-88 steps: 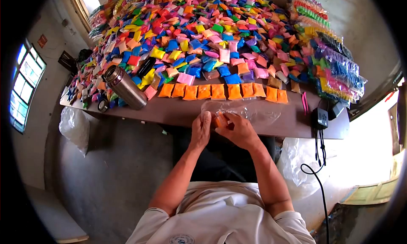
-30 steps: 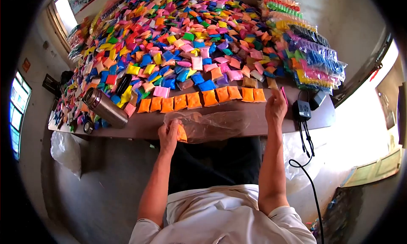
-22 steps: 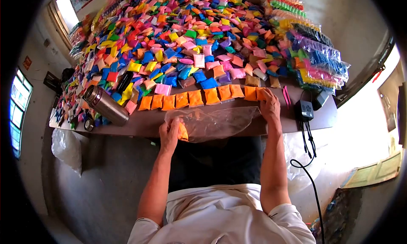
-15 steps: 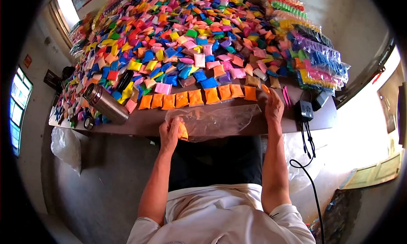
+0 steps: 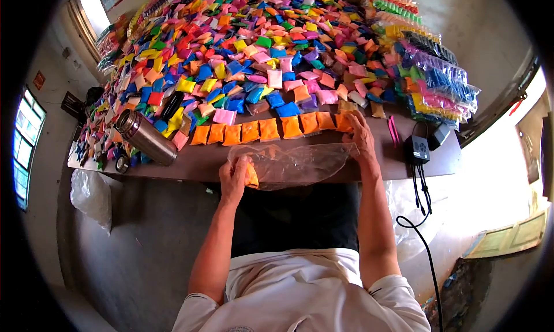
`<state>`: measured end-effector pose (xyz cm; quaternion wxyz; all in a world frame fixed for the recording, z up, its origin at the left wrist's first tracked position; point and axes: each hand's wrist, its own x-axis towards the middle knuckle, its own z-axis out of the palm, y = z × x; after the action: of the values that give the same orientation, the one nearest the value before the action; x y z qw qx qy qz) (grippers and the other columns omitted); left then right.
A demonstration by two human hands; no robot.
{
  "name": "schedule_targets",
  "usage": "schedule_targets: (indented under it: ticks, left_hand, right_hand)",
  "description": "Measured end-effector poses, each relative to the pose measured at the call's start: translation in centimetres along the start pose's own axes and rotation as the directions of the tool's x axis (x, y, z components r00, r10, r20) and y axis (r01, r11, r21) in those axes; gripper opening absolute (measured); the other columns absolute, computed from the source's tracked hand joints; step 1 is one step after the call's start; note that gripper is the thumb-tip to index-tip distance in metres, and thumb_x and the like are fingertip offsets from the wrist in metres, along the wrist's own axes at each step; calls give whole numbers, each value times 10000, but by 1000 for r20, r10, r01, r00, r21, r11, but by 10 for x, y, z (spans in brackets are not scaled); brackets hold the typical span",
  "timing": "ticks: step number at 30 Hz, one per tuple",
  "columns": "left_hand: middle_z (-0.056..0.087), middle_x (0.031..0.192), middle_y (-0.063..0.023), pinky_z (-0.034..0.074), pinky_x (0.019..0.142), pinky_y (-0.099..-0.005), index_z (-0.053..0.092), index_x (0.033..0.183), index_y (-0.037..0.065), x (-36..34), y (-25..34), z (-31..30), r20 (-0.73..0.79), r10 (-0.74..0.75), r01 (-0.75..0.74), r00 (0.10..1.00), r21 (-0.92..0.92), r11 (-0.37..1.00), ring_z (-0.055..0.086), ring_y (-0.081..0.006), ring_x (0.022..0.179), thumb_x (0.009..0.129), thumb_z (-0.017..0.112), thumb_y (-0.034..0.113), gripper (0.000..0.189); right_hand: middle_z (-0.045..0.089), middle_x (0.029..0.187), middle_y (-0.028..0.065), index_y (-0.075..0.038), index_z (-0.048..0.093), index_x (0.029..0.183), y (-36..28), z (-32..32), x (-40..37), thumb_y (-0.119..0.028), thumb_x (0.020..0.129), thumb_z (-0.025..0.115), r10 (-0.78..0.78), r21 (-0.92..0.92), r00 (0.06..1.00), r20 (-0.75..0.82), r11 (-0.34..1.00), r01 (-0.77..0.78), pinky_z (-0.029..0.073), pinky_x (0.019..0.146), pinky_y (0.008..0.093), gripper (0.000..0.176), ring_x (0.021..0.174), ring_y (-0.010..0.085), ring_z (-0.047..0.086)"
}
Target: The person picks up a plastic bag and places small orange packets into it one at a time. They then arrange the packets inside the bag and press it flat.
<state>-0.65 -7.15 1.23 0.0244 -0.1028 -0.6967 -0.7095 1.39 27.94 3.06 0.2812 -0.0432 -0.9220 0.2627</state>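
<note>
My left hand (image 5: 234, 179) is closed on the near left corner of a clear plastic bag (image 5: 294, 164), with an orange packet (image 5: 251, 175) showing beside its fingers. The bag stretches flat across the table's front edge toward my other wrist. At the right end of a row of orange packets (image 5: 268, 129), the fingers of my right hand (image 5: 362, 137) close over the last orange packet (image 5: 344, 122). Part of that packet is hidden under the fingers. The row lies side by side along the table, just behind the bag.
A large heap of multicoloured packets (image 5: 231, 61) covers the back of the table (image 5: 196, 169). A steel flask (image 5: 147, 140) lies at left. On the right are pink strips (image 5: 393, 131), a black device with cables (image 5: 416, 150) and stacked filled bags (image 5: 444, 84).
My right hand has moved left, from beside the row's right end onto its last orange packet. My left hand still grips the bag. The view has shifted slightly.
</note>
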Motion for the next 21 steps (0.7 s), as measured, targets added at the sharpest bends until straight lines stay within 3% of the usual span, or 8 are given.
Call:
schedule_targets:
  ticks: [6, 8, 11, 12, 13, 16, 20, 21]
  left_hand:
    - [617, 745, -22, 389, 533, -194, 634, 857, 6, 1, -4, 1, -19, 33, -34, 999, -32, 999, 477, -32, 559, 939, 567, 291, 304]
    - [612, 743, -17, 390, 538, -193, 635, 862, 6, -1, -2, 0, -14, 1, -2, 1000, -40, 999, 477, -31, 564, 938, 570, 288, 299]
    - [600, 732, -8, 387, 542, -192, 637, 869, 6, -1, -2, -1, -8, -34, 33, 999, -57, 998, 473, -29, 569, 936, 576, 282, 291]
    - [592, 724, -4, 384, 540, -192, 638, 872, 5, -1, -3, -1, -3, -35, 34, 999, -71, 997, 469, -27, 570, 935, 579, 280, 288]
    - [572, 696, 3, 373, 532, -192, 630, 859, 6, -3, 5, 3, -18, -6, 5, 1000, -59, 998, 465, -29, 570, 940, 574, 278, 289]
    - [559, 679, 9, 365, 532, -190, 620, 846, 8, -4, 11, 0, 33, -74, 76, 997, -87, 993, 465, -31, 572, 947, 563, 274, 290]
    - [560, 684, 9, 378, 539, -207, 611, 837, 6, -1, 1, 3, -21, 0, -2, 1000, -71, 997, 478, -37, 579, 957, 544, 261, 289]
    - [560, 684, 9, 378, 539, -207, 611, 837, 6, 0, -1, 3, -24, 5, -6, 1000, -71, 997, 478, -37, 579, 957, 544, 261, 289]
  right_hand:
    - [570, 1218, 92, -103, 531, 1235, 14, 16, 8, -46, 777, 634, -41, -141, 993, -114, 990, 25, 483, 884, 371, 473, 1051, 275, 587]
    - [621, 1098, 75, -93, 537, 1202, 15, 17, 4, -79, 863, 609, 348, 385, 931, -112, 879, -283, 497, 803, 307, 347, 945, 175, 605]
    - [608, 919, 14, -51, 586, 1068, 29, 8, -7, -91, 912, 568, 295, 636, 852, -433, 770, 57, 464, 707, 232, 162, 834, 91, 556]
    - [585, 921, 0, -38, 582, 1032, 14, -16, -14, -96, 912, 569, 318, 549, 847, -426, 835, -38, 448, 714, 211, 135, 821, 69, 535]
    - [581, 887, -5, -36, 578, 1004, -9, -28, -16, -124, 915, 576, 342, 625, 797, -497, 779, 55, 436, 692, 196, 125, 770, 65, 524]
    - [568, 786, -15, -35, 587, 961, -81, -72, -39, -203, 878, 646, 431, 763, 821, -374, 646, 8, 430, 611, 198, 196, 685, 48, 518]
    - [571, 740, -23, -23, 601, 903, -148, -71, -69, -209, 837, 676, 194, 809, 981, -5, 577, -110, 431, 557, 210, 211, 632, 60, 529]
    - [582, 717, 0, -21, 591, 893, -162, -68, -73, -183, 822, 674, 128, 716, 985, 115, 677, -172, 440, 543, 230, 195, 608, 90, 551]
